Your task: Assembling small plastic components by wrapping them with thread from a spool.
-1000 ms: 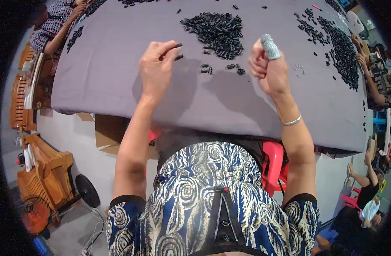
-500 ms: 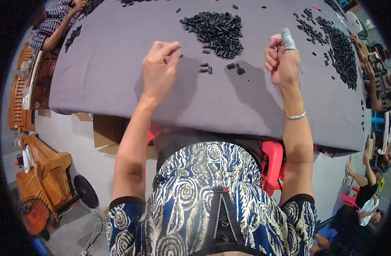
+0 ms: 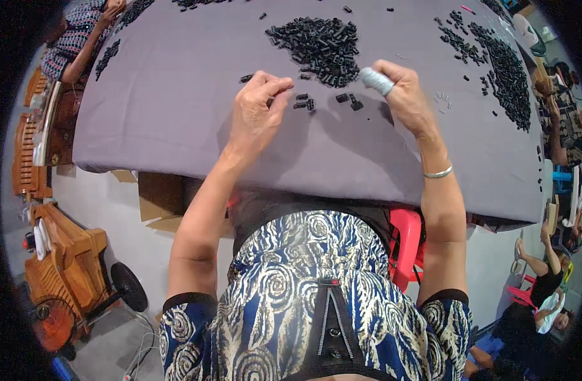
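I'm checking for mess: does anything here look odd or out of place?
Nothing looks clearly damaged. Small pale bits lie scattered right of the right hand, odd because they differ from the black pieces heaped nearby. The right hand has a pale wrap on one digit; the left hand shows none.

grey-clothed table (image 3: 170,95) | heap of small black parts (image 3: 319,51) | pink stick (image 3: 469,10)

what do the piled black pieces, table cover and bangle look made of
Black pieces: probably hard plastic, slightly glossy, from their small highlights. Table cover: likely matte grey fabric, from its soft creases and draped edge. Bangle: seemingly polished silvery metal, from its bright shine, though coated plastic isn't ruled out.
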Demonstrator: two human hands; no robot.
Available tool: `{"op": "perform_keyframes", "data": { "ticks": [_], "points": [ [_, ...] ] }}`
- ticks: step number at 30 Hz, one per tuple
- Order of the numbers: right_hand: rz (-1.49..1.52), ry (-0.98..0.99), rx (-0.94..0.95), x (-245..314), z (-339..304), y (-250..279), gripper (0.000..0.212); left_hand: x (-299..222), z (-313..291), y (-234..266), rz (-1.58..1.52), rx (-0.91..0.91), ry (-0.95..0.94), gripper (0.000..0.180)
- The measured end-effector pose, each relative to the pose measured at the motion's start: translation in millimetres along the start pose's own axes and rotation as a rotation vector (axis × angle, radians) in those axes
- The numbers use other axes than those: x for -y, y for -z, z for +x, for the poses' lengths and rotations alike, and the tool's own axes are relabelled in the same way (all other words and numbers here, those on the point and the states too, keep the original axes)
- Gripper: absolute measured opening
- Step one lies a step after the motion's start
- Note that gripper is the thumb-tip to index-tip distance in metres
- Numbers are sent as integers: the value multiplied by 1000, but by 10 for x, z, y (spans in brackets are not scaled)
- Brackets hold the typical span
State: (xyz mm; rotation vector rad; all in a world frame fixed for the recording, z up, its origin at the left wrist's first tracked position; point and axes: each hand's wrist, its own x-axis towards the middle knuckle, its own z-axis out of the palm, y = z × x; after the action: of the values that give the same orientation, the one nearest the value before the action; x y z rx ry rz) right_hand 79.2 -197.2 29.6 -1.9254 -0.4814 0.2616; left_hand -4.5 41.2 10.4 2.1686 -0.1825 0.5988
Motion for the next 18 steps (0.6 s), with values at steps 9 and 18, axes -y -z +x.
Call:
{"op": "perform_keyframes", "data": {
  "ticks": [9, 18],
  "points": [
    [-466, 391, 59, 6, -58, -202, 11, -108, -59, -73, -64, 57, 35, 14],
    [-610, 433, -17, 36, -56, -326, 10, -212, -115, -223, -78, 90, -11, 19]
  ]
}}
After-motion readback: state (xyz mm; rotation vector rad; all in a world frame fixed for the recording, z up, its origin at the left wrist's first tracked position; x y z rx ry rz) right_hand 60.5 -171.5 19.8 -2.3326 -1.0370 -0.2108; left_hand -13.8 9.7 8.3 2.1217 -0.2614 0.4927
